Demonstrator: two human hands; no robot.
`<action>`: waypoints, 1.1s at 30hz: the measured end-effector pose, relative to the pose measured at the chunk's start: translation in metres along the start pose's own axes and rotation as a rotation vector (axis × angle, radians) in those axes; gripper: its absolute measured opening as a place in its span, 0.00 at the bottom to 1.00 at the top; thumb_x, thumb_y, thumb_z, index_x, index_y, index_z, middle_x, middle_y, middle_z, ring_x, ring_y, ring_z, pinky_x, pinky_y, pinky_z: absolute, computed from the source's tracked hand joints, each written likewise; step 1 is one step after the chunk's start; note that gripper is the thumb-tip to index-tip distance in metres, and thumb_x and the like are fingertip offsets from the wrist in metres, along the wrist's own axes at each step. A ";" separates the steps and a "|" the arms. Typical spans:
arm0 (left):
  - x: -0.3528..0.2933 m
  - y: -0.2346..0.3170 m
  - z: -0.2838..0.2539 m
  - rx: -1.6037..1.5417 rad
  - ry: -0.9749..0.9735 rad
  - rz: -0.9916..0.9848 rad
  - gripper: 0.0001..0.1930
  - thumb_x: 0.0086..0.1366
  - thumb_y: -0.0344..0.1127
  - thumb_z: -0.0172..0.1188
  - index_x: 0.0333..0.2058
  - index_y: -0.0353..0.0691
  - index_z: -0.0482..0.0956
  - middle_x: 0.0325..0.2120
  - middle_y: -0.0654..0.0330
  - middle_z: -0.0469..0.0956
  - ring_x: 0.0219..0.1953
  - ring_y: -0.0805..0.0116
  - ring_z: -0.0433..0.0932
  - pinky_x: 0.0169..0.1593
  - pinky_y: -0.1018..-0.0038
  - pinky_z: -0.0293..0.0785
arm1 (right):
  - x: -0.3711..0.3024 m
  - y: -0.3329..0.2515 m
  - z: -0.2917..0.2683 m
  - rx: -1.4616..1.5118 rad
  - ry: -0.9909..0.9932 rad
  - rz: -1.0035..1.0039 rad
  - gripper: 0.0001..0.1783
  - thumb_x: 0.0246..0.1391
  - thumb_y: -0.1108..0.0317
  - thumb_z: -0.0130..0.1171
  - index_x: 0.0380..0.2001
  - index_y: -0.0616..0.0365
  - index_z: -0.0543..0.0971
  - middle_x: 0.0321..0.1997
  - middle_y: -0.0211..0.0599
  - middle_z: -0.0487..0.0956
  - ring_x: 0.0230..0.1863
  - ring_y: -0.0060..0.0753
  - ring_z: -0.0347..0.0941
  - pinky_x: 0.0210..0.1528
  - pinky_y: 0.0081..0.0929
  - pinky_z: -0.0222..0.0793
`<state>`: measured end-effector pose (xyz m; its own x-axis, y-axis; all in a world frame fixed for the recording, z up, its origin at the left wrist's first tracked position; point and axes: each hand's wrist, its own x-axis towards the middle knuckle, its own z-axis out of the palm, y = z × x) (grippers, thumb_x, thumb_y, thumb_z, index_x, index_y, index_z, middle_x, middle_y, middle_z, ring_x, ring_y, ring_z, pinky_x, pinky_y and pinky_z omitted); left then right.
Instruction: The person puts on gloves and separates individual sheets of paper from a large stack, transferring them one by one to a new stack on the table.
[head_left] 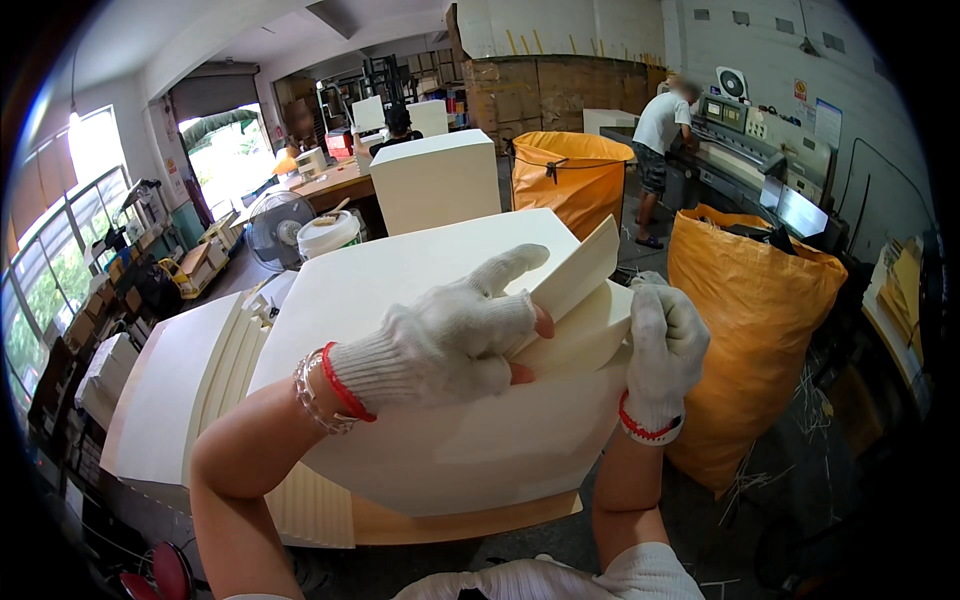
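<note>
A tall stack of large cream-white paper sheets (400, 262) stands in front of me, and its right corner is lifted and fanned. My left hand (450, 335), in a white knit glove with bare fingertips showing, lies across the stack. Its fingers hold the raised sheets (582, 272), with one finger stretched out over the top. At the right edge my right hand (665, 345), also gloved, is closed with its fingertips pinched at the corner of the lower lifted sheets (590, 328). The fingertips of the right hand are partly hidden.
Another paper stack (165, 385) lies to the left. A white bucket (328, 235) and a fan (280, 230) stand behind it. Large orange sacks (745, 330) are on the right. Farther back, a person (662, 135) stands at a machine (760, 150); another sits near a white block-like stack (437, 185).
</note>
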<state>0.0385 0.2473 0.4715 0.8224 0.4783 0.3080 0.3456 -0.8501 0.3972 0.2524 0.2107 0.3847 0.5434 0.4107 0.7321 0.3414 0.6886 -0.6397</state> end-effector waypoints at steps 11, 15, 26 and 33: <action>0.005 0.002 -0.003 -0.062 -0.108 -0.022 0.15 0.50 0.17 0.65 0.37 0.37 0.78 0.63 0.46 0.65 0.53 0.59 0.78 0.52 0.70 0.75 | 0.000 0.003 -0.004 0.011 -0.038 0.002 0.10 0.58 0.72 0.59 0.24 0.68 0.78 0.25 0.36 0.78 0.28 0.21 0.73 0.44 0.27 0.73; -0.002 -0.007 0.005 -0.046 0.024 0.070 0.19 0.49 0.20 0.70 0.41 0.37 0.76 0.62 0.46 0.65 0.53 0.57 0.77 0.53 0.69 0.75 | -0.001 -0.003 -0.002 0.001 -0.031 0.025 0.10 0.57 0.72 0.59 0.24 0.68 0.78 0.25 0.38 0.78 0.30 0.23 0.73 0.45 0.28 0.73; 0.000 -0.004 0.002 -0.092 -0.009 -0.027 0.27 0.49 0.23 0.74 0.49 0.40 0.77 0.64 0.47 0.62 0.61 0.56 0.70 0.59 0.67 0.71 | 0.001 0.004 -0.002 0.040 -0.029 -0.055 0.12 0.58 0.72 0.58 0.23 0.67 0.76 0.21 0.35 0.75 0.26 0.21 0.70 0.49 0.31 0.72; -0.001 -0.008 0.002 -0.039 0.005 0.063 0.21 0.52 0.19 0.64 0.46 0.39 0.78 0.64 0.44 0.62 0.54 0.60 0.75 0.52 0.70 0.75 | 0.000 0.002 -0.001 0.071 -0.049 -0.034 0.11 0.58 0.73 0.58 0.23 0.67 0.76 0.23 0.35 0.76 0.28 0.21 0.71 0.48 0.29 0.72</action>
<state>0.0361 0.2530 0.4667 0.8396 0.4255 0.3377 0.2753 -0.8692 0.4106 0.2541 0.2116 0.3835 0.4942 0.4140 0.7644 0.3025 0.7424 -0.5977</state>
